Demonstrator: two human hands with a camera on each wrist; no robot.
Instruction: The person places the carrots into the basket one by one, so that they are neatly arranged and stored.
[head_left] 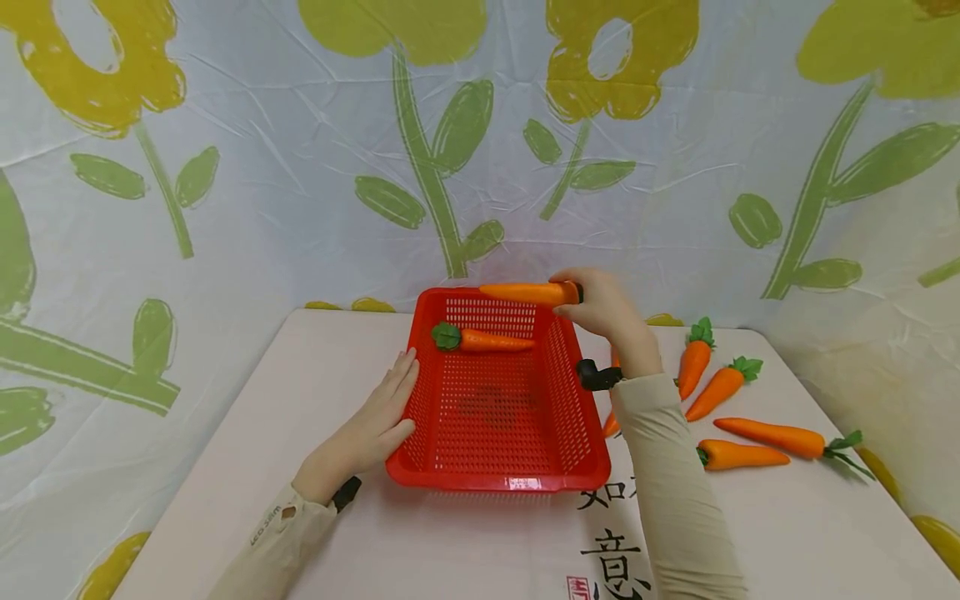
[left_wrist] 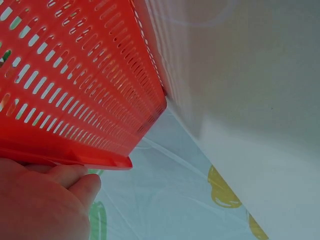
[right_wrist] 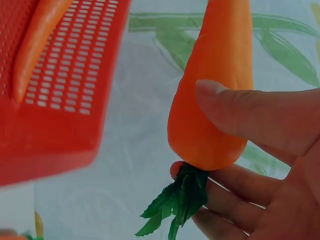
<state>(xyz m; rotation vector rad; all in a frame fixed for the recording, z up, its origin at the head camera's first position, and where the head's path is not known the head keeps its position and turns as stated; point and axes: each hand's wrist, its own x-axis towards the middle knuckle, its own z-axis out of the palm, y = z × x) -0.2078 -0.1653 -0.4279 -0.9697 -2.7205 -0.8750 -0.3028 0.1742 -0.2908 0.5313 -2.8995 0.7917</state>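
A carrot (right_wrist: 215, 90) is pinched near its leafy end between the thumb and curled fingers of the right hand (head_left: 600, 308), and is held level above the far rim of the red basket (head_left: 577, 417), tip pointing left. The left hand (head_left: 378, 421) is laid with straight, relaxed fingers flat against the basket's left wall, nothing being gripped. One carrot in the basket (head_left: 487, 340) is already lying near the far wall.

For the placing to go well, the held carrot is best lowered over the bare middle of the basket floor, parallel to the one inside, and let go only once it is low; the basket is best kept steadied by the left palm so it is not nudged.

Four loose carrots (head_left: 750, 433) are seen on the table (head_left: 825, 517) to the right. Another is largely hidden behind the right sleeve (head_left: 667, 467). The left fingertips are barely shown in the left wrist view.
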